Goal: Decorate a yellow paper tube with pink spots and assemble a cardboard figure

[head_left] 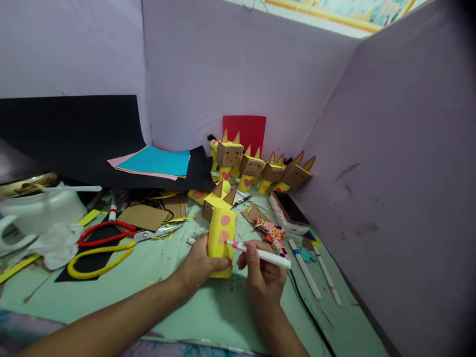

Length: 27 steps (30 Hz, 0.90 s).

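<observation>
My left hand (pixel 199 263) grips a yellow paper tube (pixel 215 258) by its lower part, thumb across the front. Pink-orange spots show on the tube's upper side. Between the fingers of my right hand (pixel 266 277) is a white felt-tip marker (pixel 273 258), its pink tip at the lower spot. Just behind the tube lies a yellow paper animal with a cardboard head (pixel 208 209) and two pointed pieces. Farther back stand several similar yellow figures, among them one with a cardboard face (pixel 229 154) and a red heart on its leg.
Scissors (pixel 107 243) with red and yellow handles lie at the left, near a white mug (pixel 48 210) and crumpled tissue (pixel 61 243). Coloured paper sheets (pixel 156 161) rest on black card. At the right are a phone (pixel 292 208), capped markers (pixel 305 270) and a black cable (pixel 308 312).
</observation>
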Available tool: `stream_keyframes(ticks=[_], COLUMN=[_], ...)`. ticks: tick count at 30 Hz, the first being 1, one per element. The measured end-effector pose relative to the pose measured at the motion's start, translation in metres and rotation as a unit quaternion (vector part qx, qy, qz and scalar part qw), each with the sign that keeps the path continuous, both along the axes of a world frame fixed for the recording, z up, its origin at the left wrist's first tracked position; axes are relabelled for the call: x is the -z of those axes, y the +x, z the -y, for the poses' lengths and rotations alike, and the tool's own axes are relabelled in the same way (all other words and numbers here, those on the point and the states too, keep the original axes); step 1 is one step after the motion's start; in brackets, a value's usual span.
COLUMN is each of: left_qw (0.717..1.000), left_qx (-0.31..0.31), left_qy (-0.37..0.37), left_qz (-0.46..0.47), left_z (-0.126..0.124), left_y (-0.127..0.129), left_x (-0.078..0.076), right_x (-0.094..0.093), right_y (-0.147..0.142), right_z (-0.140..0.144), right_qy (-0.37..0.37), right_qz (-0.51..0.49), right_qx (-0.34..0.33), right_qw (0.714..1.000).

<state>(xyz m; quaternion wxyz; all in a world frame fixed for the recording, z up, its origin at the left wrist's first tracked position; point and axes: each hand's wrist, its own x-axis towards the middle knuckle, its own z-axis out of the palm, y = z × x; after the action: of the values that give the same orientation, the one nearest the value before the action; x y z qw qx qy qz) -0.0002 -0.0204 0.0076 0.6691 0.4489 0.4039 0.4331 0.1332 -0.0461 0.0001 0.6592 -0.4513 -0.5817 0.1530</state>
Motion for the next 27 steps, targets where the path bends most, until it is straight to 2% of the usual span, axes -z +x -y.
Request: stream_keyframes(ticks=[7, 27], left_qw=[1.0, 1.0], left_qx=[-0.004, -0.012], left_qy=[0.004, -0.016], left_qz=[0.016, 0.02], left_z=[-0.0006, 0.002], left_y=[0.0008, 0.0013], left_x=[-0.0016, -0.006], right_x=[0.0011, 0.0003], right_y=[-0.0021, -0.003], right_z=[-0.0006, 0.0008], right_qy=[-0.02, 0.006], right_qz=[-0.014, 0.014], right_qx=[-0.033, -0.033], right_qw=[0.999, 0.999])
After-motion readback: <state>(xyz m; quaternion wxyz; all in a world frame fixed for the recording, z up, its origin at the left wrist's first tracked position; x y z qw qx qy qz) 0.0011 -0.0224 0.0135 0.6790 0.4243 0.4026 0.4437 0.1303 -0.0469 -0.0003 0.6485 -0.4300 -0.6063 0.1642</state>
